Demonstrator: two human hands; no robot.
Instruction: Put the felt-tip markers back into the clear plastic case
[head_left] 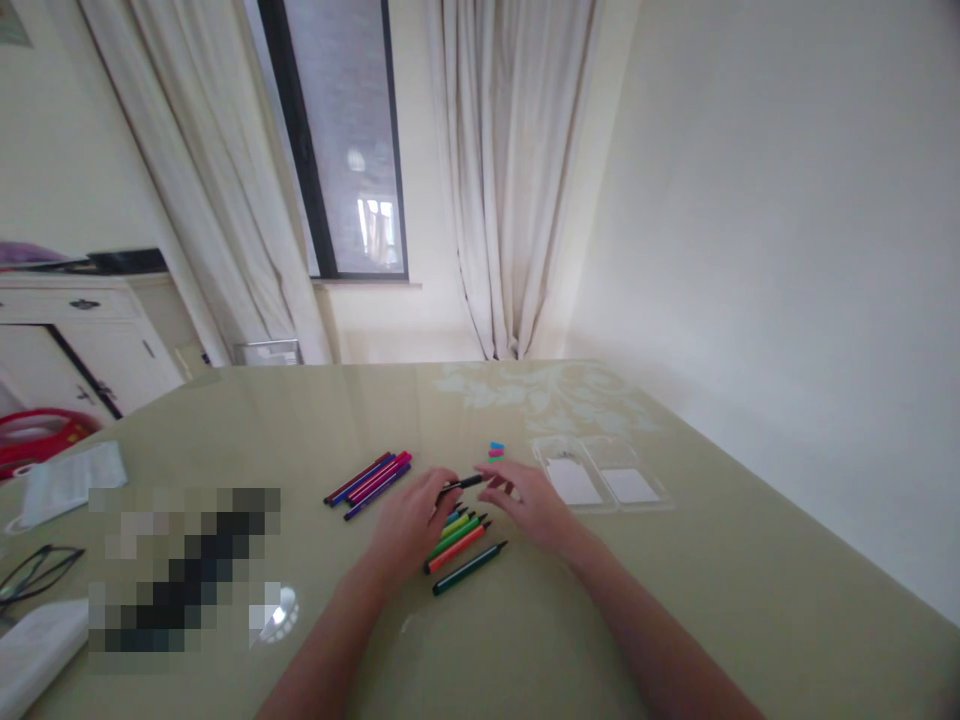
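The left hand pinched a slender black marker pen between thumb and fingers, palm down, above the table. The right hand had its fingers bent at the pen's other end, thumb and index at the tip; could not tell whether they gripped it or only touched. The pen sat between both hands, slightly tilted, right end higher in view. Just below it, partly hidden by the left hand, lay a slanted row of uncapped felt-tip pens: light-coloured ones at the back, then a bright green pen, an orange-red pen, and a dark green pen nearest the wearer, a bit apart. Just beyond the right fingertips were small blue, pink and green caps. Left of the left hand, a bundle of dark red, blue, purple and magenta pens lay side by side. Right of the right hand, a clear plastic case lay opened flat, white inserts inside. All rested on a glossy olive-beige table. Far left: a pale face mask, thin dark-framed glasses, a blurred-out patch. Behind stood cream curtains and a dark-framed window.
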